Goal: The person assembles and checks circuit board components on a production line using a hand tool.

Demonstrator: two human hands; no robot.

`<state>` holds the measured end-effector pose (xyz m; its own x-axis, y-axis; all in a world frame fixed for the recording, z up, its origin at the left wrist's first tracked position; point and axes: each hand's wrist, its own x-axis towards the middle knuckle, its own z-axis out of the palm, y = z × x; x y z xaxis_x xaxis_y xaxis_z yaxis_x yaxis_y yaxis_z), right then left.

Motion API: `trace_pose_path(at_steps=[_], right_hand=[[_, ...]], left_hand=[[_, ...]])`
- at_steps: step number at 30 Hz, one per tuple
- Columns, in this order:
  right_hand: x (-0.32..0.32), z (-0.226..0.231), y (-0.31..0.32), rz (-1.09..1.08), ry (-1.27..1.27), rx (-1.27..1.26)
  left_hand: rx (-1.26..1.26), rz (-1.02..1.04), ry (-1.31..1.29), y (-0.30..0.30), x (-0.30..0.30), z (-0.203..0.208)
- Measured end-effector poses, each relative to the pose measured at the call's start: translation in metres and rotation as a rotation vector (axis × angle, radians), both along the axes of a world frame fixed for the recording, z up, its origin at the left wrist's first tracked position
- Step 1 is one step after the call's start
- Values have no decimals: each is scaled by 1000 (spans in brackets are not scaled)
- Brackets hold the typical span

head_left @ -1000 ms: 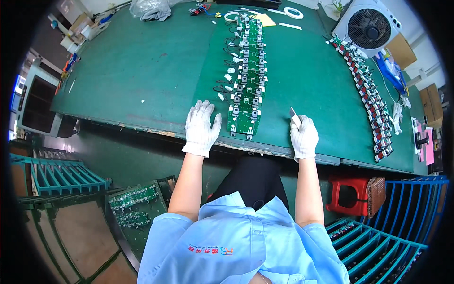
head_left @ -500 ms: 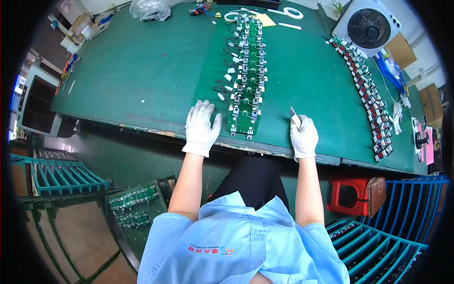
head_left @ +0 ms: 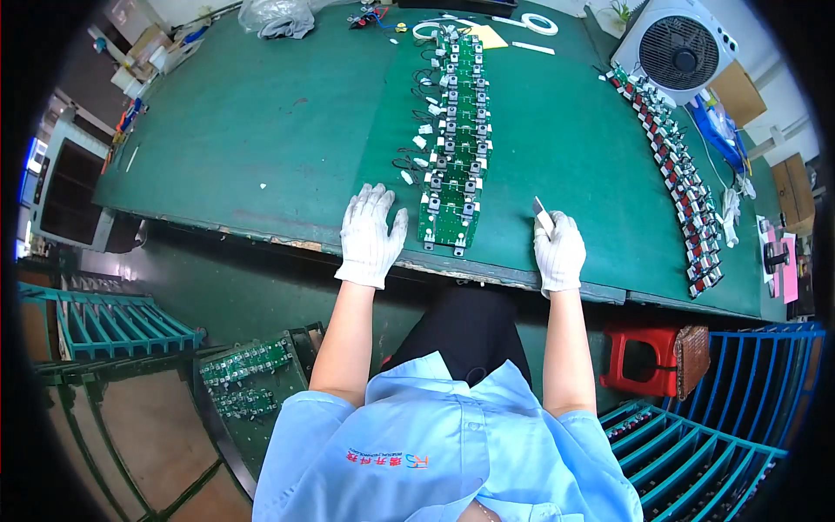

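My left hand (head_left: 372,237), in a white knit glove, lies flat near the table's front edge with its fingers apart, holding nothing. My right hand (head_left: 559,254), gloved the same way, is closed around a small flat tool (head_left: 542,213) with a grey metal tip and a pale body; its exact kind I cannot make out. Between my hands, apart from both, a long row of green circuit boards (head_left: 450,224) runs away from me. Black components and metal tabs line the boards. Short black leads with white connectors (head_left: 406,177) stick out on their left side.
The green table (head_left: 261,148) also bears a second row of boards (head_left: 678,187) at right, a box fan (head_left: 683,52), tape rolls (head_left: 539,24) and a plastic bag (head_left: 277,17). Below stand teal racks (head_left: 696,457), a red stool (head_left: 616,361) and more boards (head_left: 248,364) at lower left.
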<state>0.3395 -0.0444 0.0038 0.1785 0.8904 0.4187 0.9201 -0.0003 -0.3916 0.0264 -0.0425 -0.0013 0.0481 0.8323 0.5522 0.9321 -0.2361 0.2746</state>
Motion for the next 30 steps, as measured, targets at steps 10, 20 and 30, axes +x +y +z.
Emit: trace_pose_path(at_steps=[10, 20, 30], right_hand=[[-1, 3, -1, 4, 24, -5], [-4, 8, -1, 25, 55, 0], [-3, 12, -39, 119, 555, -141]], left_hand=[[-13, 6, -2, 0, 0, 0], [27, 10, 5, 0, -2, -1], [46, 1, -28, -2, -1, -6]])
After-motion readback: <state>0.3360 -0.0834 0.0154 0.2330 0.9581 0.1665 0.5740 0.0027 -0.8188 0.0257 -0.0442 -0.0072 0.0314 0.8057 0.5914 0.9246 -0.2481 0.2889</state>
